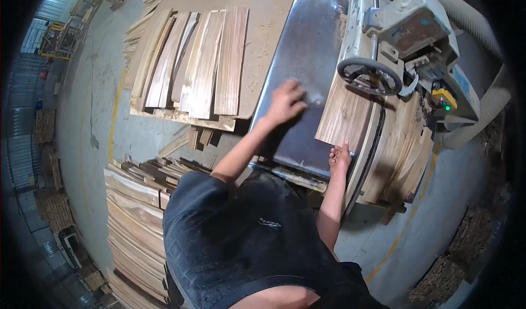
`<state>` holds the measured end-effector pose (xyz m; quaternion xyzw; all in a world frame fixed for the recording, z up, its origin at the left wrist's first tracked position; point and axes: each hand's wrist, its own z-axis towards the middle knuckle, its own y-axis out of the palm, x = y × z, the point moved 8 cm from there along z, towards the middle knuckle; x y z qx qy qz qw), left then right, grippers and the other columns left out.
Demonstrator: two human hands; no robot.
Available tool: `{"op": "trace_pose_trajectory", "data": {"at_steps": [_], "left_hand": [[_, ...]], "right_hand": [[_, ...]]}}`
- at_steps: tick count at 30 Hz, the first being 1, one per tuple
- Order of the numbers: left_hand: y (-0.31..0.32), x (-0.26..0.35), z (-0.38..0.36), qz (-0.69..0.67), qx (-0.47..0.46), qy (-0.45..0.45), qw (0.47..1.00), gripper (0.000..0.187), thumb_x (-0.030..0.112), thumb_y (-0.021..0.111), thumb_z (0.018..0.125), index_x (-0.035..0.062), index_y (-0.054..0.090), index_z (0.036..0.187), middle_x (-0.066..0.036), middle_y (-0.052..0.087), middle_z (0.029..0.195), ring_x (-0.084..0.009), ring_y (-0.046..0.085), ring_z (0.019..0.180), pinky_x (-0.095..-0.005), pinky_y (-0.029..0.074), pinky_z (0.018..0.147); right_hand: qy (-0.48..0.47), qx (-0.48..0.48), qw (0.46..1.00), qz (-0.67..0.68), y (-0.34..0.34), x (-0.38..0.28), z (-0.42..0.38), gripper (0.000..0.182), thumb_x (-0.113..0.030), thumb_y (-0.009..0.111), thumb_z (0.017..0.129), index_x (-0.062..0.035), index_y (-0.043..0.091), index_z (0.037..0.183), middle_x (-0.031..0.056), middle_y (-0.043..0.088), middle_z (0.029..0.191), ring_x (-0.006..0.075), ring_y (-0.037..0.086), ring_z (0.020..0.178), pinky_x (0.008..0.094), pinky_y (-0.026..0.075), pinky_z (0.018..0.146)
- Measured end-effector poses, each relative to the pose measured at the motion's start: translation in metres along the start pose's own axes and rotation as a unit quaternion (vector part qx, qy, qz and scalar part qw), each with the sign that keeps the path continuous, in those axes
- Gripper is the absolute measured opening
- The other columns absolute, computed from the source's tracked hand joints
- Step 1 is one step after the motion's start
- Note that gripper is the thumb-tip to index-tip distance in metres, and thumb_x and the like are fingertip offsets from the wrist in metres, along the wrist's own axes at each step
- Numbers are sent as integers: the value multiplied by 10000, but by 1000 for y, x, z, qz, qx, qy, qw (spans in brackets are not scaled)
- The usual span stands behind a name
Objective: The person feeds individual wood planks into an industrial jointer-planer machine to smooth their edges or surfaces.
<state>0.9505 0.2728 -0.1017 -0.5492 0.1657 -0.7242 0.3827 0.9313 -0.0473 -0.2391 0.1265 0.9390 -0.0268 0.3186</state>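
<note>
Over the metal machine table (303, 54), my left hand (286, 101) is slightly blurred, its fingers apart and nothing in them. A wooden board (345, 114) lies along the right side of that table, its far part hidden beneath the machine's handwheel (370, 77). At the board's near end is my right hand (340, 156), with one finger reaching onto the wood and the others curled. It grips the edge there.
Planks (233, 62) lie side by side on a stack at the upper left. More boards (134, 216) are piled at the lower left. Right of the table, past a dark curved edge, stands another wood stack (392, 150). The machine body (419, 21) and hoses (482, 117) occupy the upper right.
</note>
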Motion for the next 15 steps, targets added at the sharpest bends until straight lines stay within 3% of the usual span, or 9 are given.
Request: {"op": "trace_pose_trajectory", "data": {"at_steps": [1, 2, 3, 4, 5, 6, 9, 11, 15], "left_hand": [[-32, -25, 3, 38, 126, -49, 990, 353, 193, 760, 733, 47, 684, 1046, -250, 604, 1166, -431, 553, 1136, -501, 449, 952], [-64, -42, -1, 144, 170, -112, 968, 281, 161, 713, 775, 49, 683, 1031, -273, 571, 1211, -448, 539, 1143, -504, 430, 965], [-83, -77, -12, 219, 203, -182, 937, 239, 168, 678, 816, 49, 686, 1023, -285, 556, 1227, -463, 513, 1171, -522, 404, 988], [-99, -112, -21, 169, 145, -304, 926, 247, 188, 658, 845, 63, 690, 1056, -301, 509, 1293, -490, 440, 1240, -561, 366, 1020], [-112, -117, -37, 348, 220, -224, 883, 307, 210, 672, 839, 93, 679, 1124, -318, 429, 1369, -502, 379, 1277, -582, 344, 1031], [-120, -129, -48, 362, 169, -272, 875, 406, 255, 698, 825, 127, 647, 1207, -324, 365, 1414, -529, 325, 1310, -604, 323, 1040], [-134, -137, -64, 320, 165, -252, 898, 519, 323, 746, 770, 150, 625, 1243, -332, 391, 1401, -530, 315, 1332, -595, 368, 1015], [-147, -134, -66, 263, 71, -341, 900, 618, 362, 775, 735, 132, 600, 1281, -311, 513, 1305, -454, 468, 1252, -507, 454, 959], [-152, -107, -92, 68, 132, -366, 919, 710, 379, 779, 734, 107, 546, 1347, -255, 627, 1177, -349, 616, 1083, -402, 512, 889]], "right_hand": [[16, -11, 1000, -2, 4, -5, 5, 512, -556, 532, 960, -63, 569, 826, 65, 607, 623, 143, 530, 452, 232, 314, 359], [32, -22, 999, -2, 10, -8, 8, 512, -559, 533, 958, -62, 567, 838, 66, 615, 638, 140, 535, 466, 230, 313, 366], [25, -23, 999, 5, 17, -14, 11, 512, -559, 533, 958, -62, 567, 838, 66, 615, 638, 140, 535, 466, 230, 313, 366], [-1, -19, 999, -27, 22, -23, 14, 507, -555, 525, 964, -62, 570, 853, 67, 625, 661, 135, 543, 486, 227, 324, 378], [-25, -13, 998, -60, 25, -30, 15, 502, -550, 518, 970, -61, 572, 869, 68, 635, 683, 131, 550, 505, 223, 334, 391], [-26, -8, 998, -54, 26, -32, 21, 502, -550, 518, 970, -61, 572, 869, 68, 635, 683, 131, 550, 505, 223, 334, 391], [-68, -128, 989, 36, 48, -48, 39, 431, -473, 493, 1006, -51, 575, 969, 68, 673, 783, 116, 593, 597, 205, 361, 444], [-71, -157, 984, 53, 61, -57, 21, 408, -445, 491, 1014, -47, 579, 1018, 63, 684, 826, 112, 612, 638, 197, 376, 470], [-156, -205, 966, -22, 72, -67, -50, 422, -437, 533, 998, -58, 570, 1179, 54, 695, 970, 112, 652, 774, 206, 442, 572]]}}
